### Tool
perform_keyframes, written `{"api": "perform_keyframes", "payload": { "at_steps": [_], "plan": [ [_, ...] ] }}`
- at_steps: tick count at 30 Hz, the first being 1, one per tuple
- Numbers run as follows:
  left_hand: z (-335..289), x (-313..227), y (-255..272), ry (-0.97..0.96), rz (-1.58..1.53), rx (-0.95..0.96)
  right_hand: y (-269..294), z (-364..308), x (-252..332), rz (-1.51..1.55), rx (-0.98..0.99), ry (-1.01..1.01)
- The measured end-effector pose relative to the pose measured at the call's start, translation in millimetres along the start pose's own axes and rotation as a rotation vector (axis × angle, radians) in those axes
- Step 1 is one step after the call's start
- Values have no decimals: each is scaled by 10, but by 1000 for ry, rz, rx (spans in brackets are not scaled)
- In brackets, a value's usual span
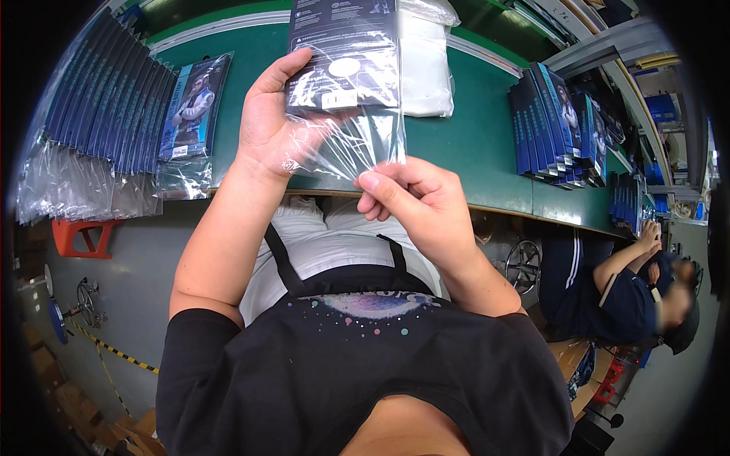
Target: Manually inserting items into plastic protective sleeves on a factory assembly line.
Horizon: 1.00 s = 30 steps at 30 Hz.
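Observation:
A flat dark-blue box [346,53] with white print and a pale oval sits inside a clear plastic bag [365,140], over the table's near part. My left hand [266,125] grips the bagged box from its left side, with the thumb on the front and the other fingers behind. Below the box, the loose end of the bag is gathered in creases. My right hand [418,194] pinches that end between thumb and fingers. Just behind the box lies a stack of white, clear-wrapped packs [426,68], partly hidden by it.
On the green table [487,144], a long row of bagged blue boxes [99,99] stands at the left. More blue boxes [544,121] stand at the right. A co-worker [623,292] sits at far right. A red stool [85,237] is under the table's left.

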State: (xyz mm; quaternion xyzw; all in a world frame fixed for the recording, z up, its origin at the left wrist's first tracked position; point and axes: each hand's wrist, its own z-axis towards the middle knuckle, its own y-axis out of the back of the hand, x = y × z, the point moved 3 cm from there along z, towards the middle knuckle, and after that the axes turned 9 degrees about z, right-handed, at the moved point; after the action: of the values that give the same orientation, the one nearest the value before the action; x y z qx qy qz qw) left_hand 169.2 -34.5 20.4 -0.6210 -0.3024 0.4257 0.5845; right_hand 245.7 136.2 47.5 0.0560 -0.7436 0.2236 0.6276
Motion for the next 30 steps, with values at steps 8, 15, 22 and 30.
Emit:
{"api": "perform_keyframes", "payload": {
  "at_steps": [8, 15, 22, 30],
  "plan": [
    [-181, -10, -163, -171, 806, -287, 239, -39, 42, -414, 12, 343],
    [-423, -11, -127, 15, 1269, -293, 626, 35, 346, -429, -459, 708],
    [-684, -155, -356, -166, 1528, -428, 806, 207, 347, -205, -395, 555],
    [-1011, -844, 188, -564, 2850, -1018, 1663, 10, 1064, -526, -866, 956]
  ]
}}
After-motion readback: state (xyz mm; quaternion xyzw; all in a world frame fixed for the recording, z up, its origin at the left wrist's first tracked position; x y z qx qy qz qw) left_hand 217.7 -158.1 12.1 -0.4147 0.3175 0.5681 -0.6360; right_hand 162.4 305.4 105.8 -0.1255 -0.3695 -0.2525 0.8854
